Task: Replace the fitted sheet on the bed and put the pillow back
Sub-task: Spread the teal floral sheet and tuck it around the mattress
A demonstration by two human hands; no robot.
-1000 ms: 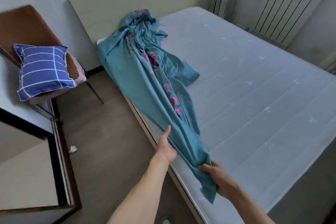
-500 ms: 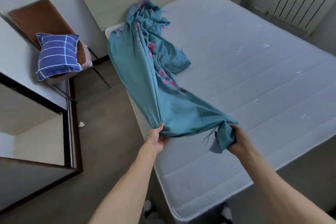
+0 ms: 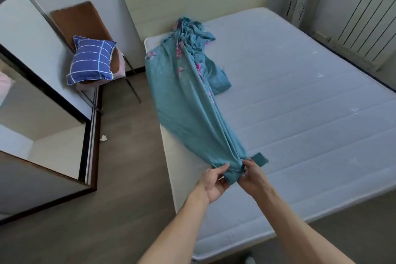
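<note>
Both hands meet at the near end of the sheet (image 3: 188,109), over the mattress (image 3: 300,124) close to its left edge. The left hand (image 3: 211,182) pinches the bunched hem from the left, the right hand (image 3: 252,178) pinches it from the right, fingers nearly touching. From that grip the sheet runs as one long twisted rope straight away toward the headboard (image 3: 192,4), its far end heaped at the top left corner. So the long axis lies head-to-foot along the left side, and most of the mattress is bare to the right. The right hand looks better placed to carry cloth across. The pillow (image 3: 92,60) waits on the chair (image 3: 81,21).
</note>
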